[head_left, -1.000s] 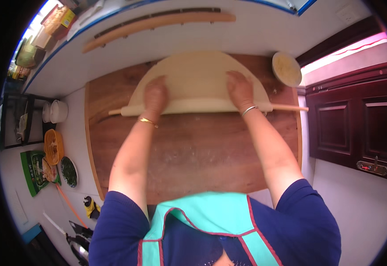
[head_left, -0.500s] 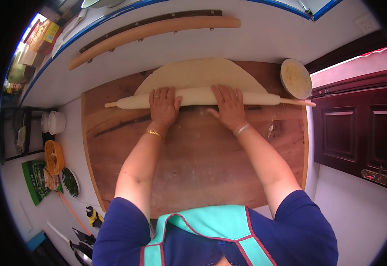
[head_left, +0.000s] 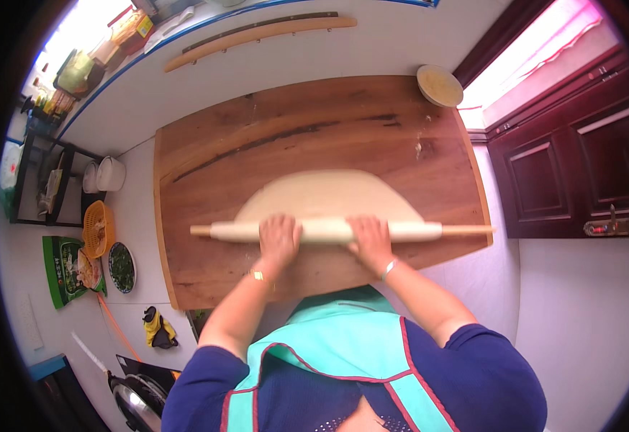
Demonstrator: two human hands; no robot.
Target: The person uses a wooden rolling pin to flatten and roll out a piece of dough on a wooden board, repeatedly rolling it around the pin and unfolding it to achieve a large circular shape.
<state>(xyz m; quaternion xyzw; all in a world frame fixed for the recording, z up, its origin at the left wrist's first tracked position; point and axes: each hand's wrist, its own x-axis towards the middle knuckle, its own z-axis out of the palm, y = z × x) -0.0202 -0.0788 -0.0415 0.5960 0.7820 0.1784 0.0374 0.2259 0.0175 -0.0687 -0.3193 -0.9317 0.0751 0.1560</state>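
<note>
A long wooden rolling pin [head_left: 467, 230] lies crosswise near the front of the wooden board [head_left: 286, 155], its bare ends sticking out on both sides. Pale dough [head_left: 329, 196] is wrapped around its middle, and the rest spreads behind it as a flat rounded sheet. My left hand [head_left: 280, 239] rests on the dough-covered pin left of centre, fingers laid over the top. To the right of centre, my right hand [head_left: 373, 241] presses on it the same way. Both look open, though motion blurs them slightly. Their palms hide parts of the wrapped dough.
A bowl of pale flour-like powder [head_left: 440, 85] stands at the board's far right corner. Left of the board are a yellow basket [head_left: 98, 229], a dish of chopped greens [head_left: 121, 267] and a green bag [head_left: 62, 273]. A dark red door [head_left: 566, 165] is on the right.
Both hands and the dough-wrapped pin have come from the far part of the board to its front edge. The dough sheet moved along with them, baring the wood behind. The view has shifted too.
</note>
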